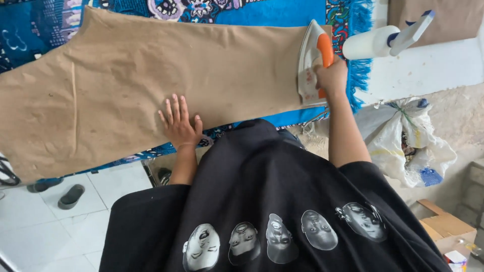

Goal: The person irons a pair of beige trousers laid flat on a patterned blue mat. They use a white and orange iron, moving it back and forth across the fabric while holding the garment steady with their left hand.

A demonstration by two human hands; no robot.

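The tan trousers point(151, 85) are spread flat over the blue patterned cloth point(272, 12). At their hem end, the iron point(311, 65) is gripped by the right hand point(331, 76); the left hand point(179, 123) is pressed open-fingered on their near edge. Faint creases toward the waist appear not yet smoothed.

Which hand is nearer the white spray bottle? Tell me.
Right. The right hand grips the iron's orange handle, just left of the spray bottle; the left hand lies flat on the tan cloth, much farther left.
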